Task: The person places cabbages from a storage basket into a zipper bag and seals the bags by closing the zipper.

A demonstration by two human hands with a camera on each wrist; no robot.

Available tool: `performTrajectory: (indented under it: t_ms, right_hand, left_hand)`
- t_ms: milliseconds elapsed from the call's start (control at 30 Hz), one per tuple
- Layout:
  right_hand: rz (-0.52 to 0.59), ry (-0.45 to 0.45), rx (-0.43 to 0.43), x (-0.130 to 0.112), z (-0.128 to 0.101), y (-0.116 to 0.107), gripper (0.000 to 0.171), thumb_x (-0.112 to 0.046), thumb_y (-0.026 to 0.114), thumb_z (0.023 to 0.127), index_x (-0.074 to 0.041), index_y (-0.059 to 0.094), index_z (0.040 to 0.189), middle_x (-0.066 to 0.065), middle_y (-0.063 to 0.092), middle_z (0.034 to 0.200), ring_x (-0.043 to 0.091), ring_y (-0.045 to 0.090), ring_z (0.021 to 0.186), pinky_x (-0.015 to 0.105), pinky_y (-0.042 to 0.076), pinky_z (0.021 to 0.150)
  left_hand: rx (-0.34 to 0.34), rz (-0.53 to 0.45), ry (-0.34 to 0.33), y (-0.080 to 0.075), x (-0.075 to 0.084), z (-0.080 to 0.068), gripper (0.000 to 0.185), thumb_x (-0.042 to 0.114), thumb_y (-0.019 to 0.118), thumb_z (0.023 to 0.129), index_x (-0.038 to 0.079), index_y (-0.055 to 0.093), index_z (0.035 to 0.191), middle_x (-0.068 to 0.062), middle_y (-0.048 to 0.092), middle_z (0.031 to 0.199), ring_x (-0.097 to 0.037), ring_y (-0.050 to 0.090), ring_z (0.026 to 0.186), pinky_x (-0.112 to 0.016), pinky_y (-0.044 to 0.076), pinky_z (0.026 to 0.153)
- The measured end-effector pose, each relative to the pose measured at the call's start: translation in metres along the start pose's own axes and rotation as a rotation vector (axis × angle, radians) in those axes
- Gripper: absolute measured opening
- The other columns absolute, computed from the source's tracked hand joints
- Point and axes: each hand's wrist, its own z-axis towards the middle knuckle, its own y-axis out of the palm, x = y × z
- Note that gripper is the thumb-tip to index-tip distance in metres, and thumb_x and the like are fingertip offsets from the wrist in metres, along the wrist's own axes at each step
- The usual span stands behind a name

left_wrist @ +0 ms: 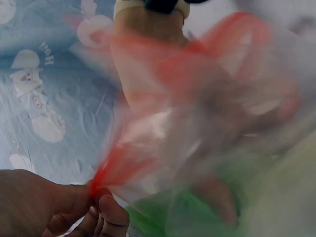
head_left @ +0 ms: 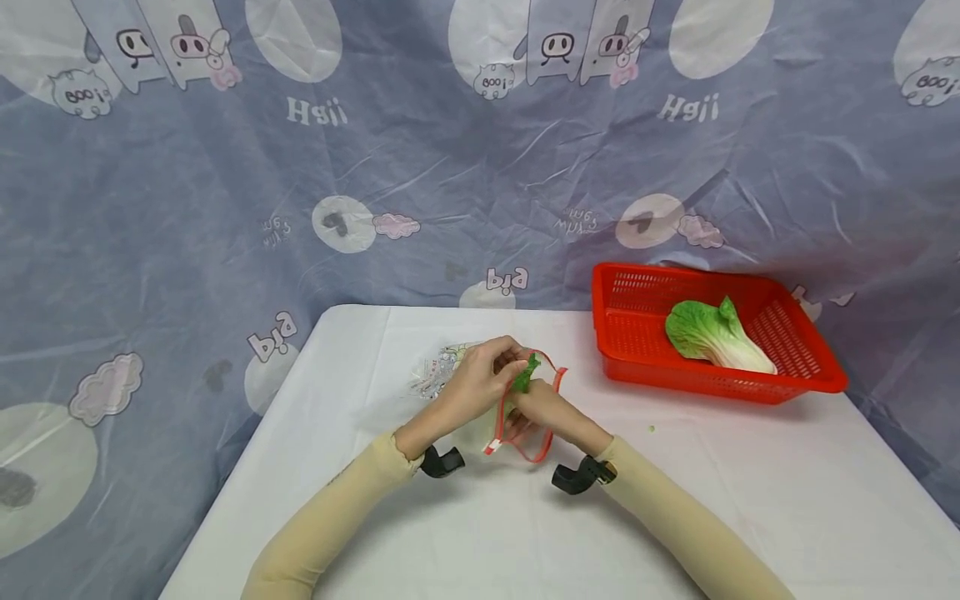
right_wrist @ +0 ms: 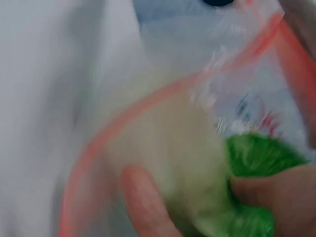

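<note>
Head view: two hands work a leafy green vegetable into a clear zip bag at the middle of the white table [head_left: 420,533].

The left hand [head_left: 480,379] pinches the red-edged rim of the clear plastic zip bag [head_left: 525,425], thumb and fingers curled on the red seal strip. The right hand [head_left: 551,412] curls round the green-leafed, pale-stalked vegetable [head_left: 525,372] at the bag's mouth, fingers pressed against the plastic. The vegetable lies between the two hands, touching both; its green leaf end points up and away from the person, but its long axis is hidden. The bag's mouth gapes toward the person. Well apart at the right stands a red plastic basket [head_left: 637,367] holding a second green-and-white leafy vegetable [head_left: 716,336].
</note>
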Motion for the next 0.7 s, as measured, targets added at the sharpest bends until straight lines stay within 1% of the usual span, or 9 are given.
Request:
performTrajectory:
  t_ms: [33, 100, 233, 333, 433, 467, 533, 600, 700]
  right_hand:
    - [0.034, 0.053, 0.037, -0.002, -0.002, 0.001, 0.035, -0.025, 0.049, 0.095, 0.003, 0.067, 0.085, 0.016, 0.070, 0.066, 0.023, 0.069, 0.056, 0.035, 0.058, 0.052]
    - [-0.015, 0.064, 0.071, -0.008, -0.009, 0.001, 0.037, -0.029, 0.054, 0.094, 0.003, 0.067, 0.081, 0.011, 0.070, 0.064, 0.022, 0.069, 0.055, 0.036, 0.057, 0.052]
    - [-0.122, -0.004, 0.150, -0.015, -0.022, -0.012, 0.031, -0.023, 0.064, 0.092, 0.004, 0.067, 0.077, 0.008, 0.066, 0.057, 0.023, 0.067, 0.050, 0.036, 0.057, 0.049]
    - [-0.237, -0.034, 0.304, -0.011, -0.025, -0.028, 0.027, -0.021, 0.069, 0.089, 0.001, 0.063, 0.074, 0.006, 0.059, 0.050, 0.018, 0.060, 0.039, 0.030, 0.053, 0.044]
    - [-0.353, -0.037, 0.436, -0.001, -0.023, -0.043, 0.031, -0.025, 0.073, 0.086, -0.001, 0.053, 0.082, 0.004, 0.056, 0.047, 0.011, 0.053, 0.032, 0.026, 0.046, 0.040]
    - [-0.354, -0.038, 0.459, 0.003, -0.021, -0.046, 0.032, -0.025, 0.073, 0.086, -0.002, 0.052, 0.089, 0.005, 0.058, 0.049, 0.012, 0.053, 0.033, 0.026, 0.046, 0.040]
    - [-0.305, -0.060, 0.457, 0.009, -0.016, -0.050, 0.032, -0.022, 0.071, 0.087, -0.002, 0.050, 0.100, 0.010, 0.065, 0.057, 0.017, 0.060, 0.040, 0.026, 0.050, 0.043]
    - [-0.182, -0.082, 0.446, 0.013, -0.011, -0.052, 0.027, -0.015, 0.068, 0.088, 0.000, 0.055, 0.107, 0.014, 0.070, 0.068, 0.022, 0.067, 0.050, 0.028, 0.055, 0.048]
    - [0.026, -0.109, 0.461, 0.017, -0.006, -0.051, 0.015, -0.006, 0.064, 0.088, 0.002, 0.063, 0.101, 0.020, 0.072, 0.078, 0.026, 0.071, 0.060, 0.032, 0.058, 0.054]
  left_hand:
    - [0.016, -0.005, -0.021, -0.002, 0.000, 0.000, 0.009, 0.014, 0.061, 0.095, 0.006, 0.066, 0.095, -0.010, 0.067, 0.085, -0.011, 0.056, 0.070, -0.021, 0.048, 0.064]
    - [0.042, -0.016, -0.062, -0.005, -0.001, 0.000, 0.009, 0.012, 0.062, 0.094, 0.005, 0.066, 0.095, -0.010, 0.066, 0.083, -0.011, 0.056, 0.068, -0.021, 0.047, 0.062]
    - [0.047, -0.021, -0.111, -0.010, -0.003, -0.001, 0.009, 0.012, 0.063, 0.094, 0.005, 0.067, 0.095, -0.013, 0.067, 0.083, -0.011, 0.057, 0.067, -0.022, 0.047, 0.061]
    - [0.039, -0.020, -0.125, -0.012, -0.003, -0.001, 0.007, 0.013, 0.064, 0.093, 0.007, 0.067, 0.093, -0.015, 0.068, 0.083, -0.011, 0.058, 0.065, -0.022, 0.047, 0.059]
    - [0.035, -0.020, -0.133, -0.013, -0.002, -0.001, 0.007, 0.012, 0.065, 0.092, 0.006, 0.068, 0.092, -0.015, 0.068, 0.082, -0.011, 0.058, 0.064, -0.021, 0.047, 0.058]
    - [0.033, -0.020, -0.136, -0.013, -0.001, -0.001, 0.007, 0.012, 0.065, 0.092, 0.005, 0.068, 0.092, -0.015, 0.068, 0.081, -0.012, 0.058, 0.064, -0.021, 0.047, 0.058]
    - [0.023, -0.016, -0.139, -0.014, -0.001, -0.002, 0.008, 0.012, 0.066, 0.092, 0.005, 0.069, 0.092, -0.015, 0.069, 0.081, -0.012, 0.058, 0.065, -0.021, 0.047, 0.058]
    - [0.008, -0.008, -0.138, -0.014, -0.001, -0.003, 0.009, 0.013, 0.066, 0.092, 0.004, 0.069, 0.092, -0.014, 0.069, 0.082, -0.012, 0.059, 0.066, -0.021, 0.048, 0.058]
    - [-0.001, 0.021, -0.126, -0.013, -0.002, -0.007, 0.007, 0.013, 0.066, 0.092, 0.006, 0.067, 0.092, -0.010, 0.069, 0.082, -0.011, 0.060, 0.069, -0.021, 0.050, 0.060]
